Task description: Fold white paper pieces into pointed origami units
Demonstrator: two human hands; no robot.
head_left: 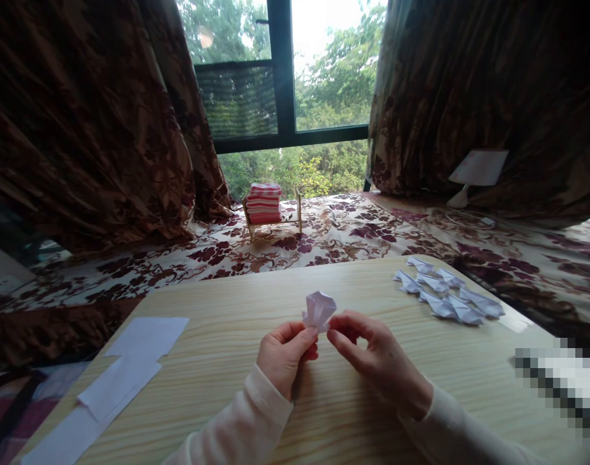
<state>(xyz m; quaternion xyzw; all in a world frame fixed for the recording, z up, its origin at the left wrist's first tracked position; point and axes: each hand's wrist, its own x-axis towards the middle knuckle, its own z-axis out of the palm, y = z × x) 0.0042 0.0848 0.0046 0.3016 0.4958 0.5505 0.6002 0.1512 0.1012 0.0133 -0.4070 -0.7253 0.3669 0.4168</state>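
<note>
Sleeves pale, entering over the near edge of the table and converging toward its middle. Left hand curled, thumb uppermost, thumb and forefinger pinched on the lower left of a small folded paper piece. Right hand curled likewise, back of hand turned up and outward, fingertips closed on the lower right of the same piece. Folded paper piece held upright between the two hands, clear of the tabletop, its upper part free above the fingers. Wrists low over the wood; contact with it not determinable. Bare wood open on all sides of the hands: a broad strip to the left as far as the white paper sheets, laid in an overlapping row along the near left edge, and a further strip to the right. Pile of folded pieces at the far right of the table, close to the rounded far corner, well apart from the right hand. Far edge of the table just beyond the held piece, unobstructed. Past that edge, a floral-covered ledge carrying a small wooden rack of striped cloths, well apart from the hands; a white lamp farther right against the curtain.
</note>
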